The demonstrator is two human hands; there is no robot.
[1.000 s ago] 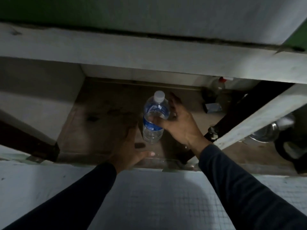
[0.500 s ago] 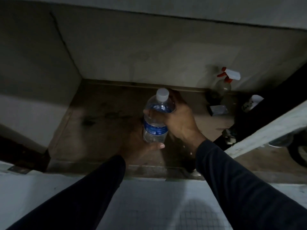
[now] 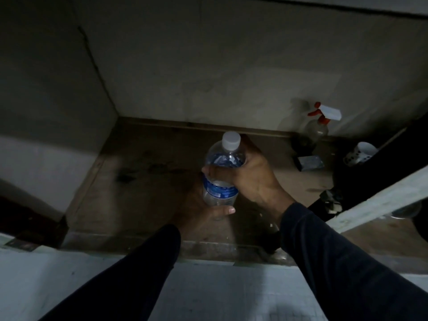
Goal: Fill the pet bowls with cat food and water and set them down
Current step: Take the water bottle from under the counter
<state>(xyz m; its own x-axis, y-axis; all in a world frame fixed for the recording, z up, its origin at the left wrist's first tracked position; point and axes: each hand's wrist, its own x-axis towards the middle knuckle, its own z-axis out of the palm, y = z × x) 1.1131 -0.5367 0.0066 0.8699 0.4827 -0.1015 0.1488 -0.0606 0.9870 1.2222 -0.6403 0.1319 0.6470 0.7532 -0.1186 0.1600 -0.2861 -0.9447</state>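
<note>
Nothing can be read. The bottle bears a blue label with small white print, too blurred and dim to make out any word or brand.

Count: one water bottle, capped; one spray bottle; one spotted white cup; one small box; two hands, both sleeved.

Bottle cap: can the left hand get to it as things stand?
Probably yes. The cap stands bare above the right hand, which grips the bottle below its neck. The left hand sits at the bottle's base and would have to let go.
</note>
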